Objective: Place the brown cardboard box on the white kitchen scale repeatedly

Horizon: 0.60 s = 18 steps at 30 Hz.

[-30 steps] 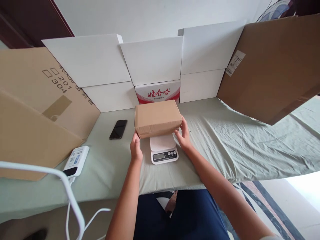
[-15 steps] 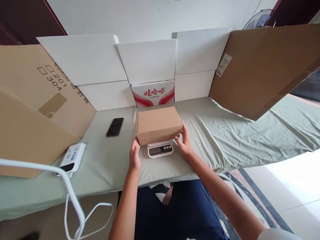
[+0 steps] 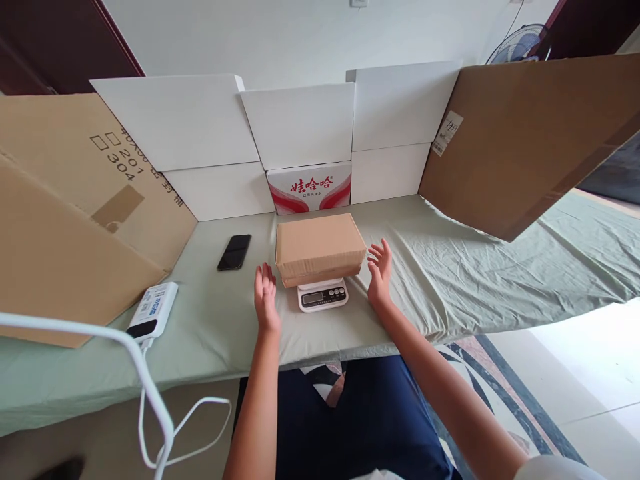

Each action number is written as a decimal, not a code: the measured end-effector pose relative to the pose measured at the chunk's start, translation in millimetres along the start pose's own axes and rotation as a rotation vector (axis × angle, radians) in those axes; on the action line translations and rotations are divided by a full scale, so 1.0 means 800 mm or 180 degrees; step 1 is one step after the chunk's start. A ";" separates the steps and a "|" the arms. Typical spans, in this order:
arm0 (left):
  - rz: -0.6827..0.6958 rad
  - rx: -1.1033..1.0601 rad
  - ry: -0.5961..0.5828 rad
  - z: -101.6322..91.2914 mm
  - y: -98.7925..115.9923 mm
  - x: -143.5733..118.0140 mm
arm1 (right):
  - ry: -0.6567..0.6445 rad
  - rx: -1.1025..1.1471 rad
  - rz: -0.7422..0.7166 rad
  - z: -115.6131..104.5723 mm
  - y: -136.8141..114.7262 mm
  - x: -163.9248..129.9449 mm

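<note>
A closed brown cardboard box rests on a small white digital scale, covering its weighing plate. Only the scale's front, with the display and buttons, shows below the box. My left hand is just left of the box, apart from it, fingers stretched out and holding nothing. On the other side, my right hand is raised with its fingers spread, a small gap from the box's right edge. Whether the display shows a number I cannot tell.
A black phone and a white power bank with a cable lie left on the green cloth. White boxes and a red-and-white carton stand behind. Large cardboard panels flank both sides.
Both hands have let go of the cardboard box and moved outward, one to each side. The box stays on the scale. The view has shifted slightly.
</note>
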<state>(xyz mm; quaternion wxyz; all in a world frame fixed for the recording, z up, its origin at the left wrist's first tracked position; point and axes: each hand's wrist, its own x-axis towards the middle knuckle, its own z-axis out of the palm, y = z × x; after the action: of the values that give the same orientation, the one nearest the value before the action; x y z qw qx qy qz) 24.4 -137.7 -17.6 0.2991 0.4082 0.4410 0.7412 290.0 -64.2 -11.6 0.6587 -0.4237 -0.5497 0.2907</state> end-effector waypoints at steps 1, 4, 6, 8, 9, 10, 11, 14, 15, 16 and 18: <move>0.0003 0.0009 0.0013 -0.001 0.000 0.001 | 0.0071 0.0058 0.0080 -0.001 0.000 0.001; -0.0028 0.0007 0.0017 -0.003 -0.002 0.001 | -0.0010 0.0140 0.0160 0.000 0.002 0.004; -0.0045 -0.0024 0.0021 -0.003 -0.004 0.001 | -0.0251 0.0153 0.0173 0.000 0.002 0.003; -0.0061 -0.0045 0.0009 -0.003 -0.005 0.001 | -0.0480 0.0160 0.0204 0.001 0.001 0.002; -0.0083 -0.0046 -0.0010 -0.002 -0.006 0.001 | -0.0544 0.0158 0.0218 0.001 0.000 0.001; -0.0124 -0.0038 -0.0031 -0.002 -0.007 0.001 | -0.0577 0.0151 0.0225 0.001 -0.001 0.001; -0.0186 -0.0023 -0.0051 -0.002 -0.007 0.001 | -0.0597 0.0144 0.0226 0.001 -0.002 0.000; -0.0394 0.0025 -0.0089 -0.002 -0.009 0.001 | -0.0648 0.0139 0.0198 0.002 -0.006 -0.001; -0.0435 0.0036 -0.0093 -0.001 -0.010 0.001 | -0.0676 0.0153 0.0180 0.002 -0.007 -0.001; -0.0459 0.0047 -0.0098 -0.001 -0.010 0.001 | -0.0707 0.0175 0.0165 0.002 -0.008 -0.001; -0.0479 0.0071 -0.0103 -0.001 -0.011 0.001 | -0.0754 0.0226 0.0154 0.003 -0.009 -0.001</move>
<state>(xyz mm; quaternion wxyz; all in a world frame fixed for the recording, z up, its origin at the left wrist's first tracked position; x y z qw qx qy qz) 24.2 -133.7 -25.4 0.3565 0.3892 0.4738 0.7049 286.8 -67.7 -6.0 0.5965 -0.3759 -0.6026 0.3739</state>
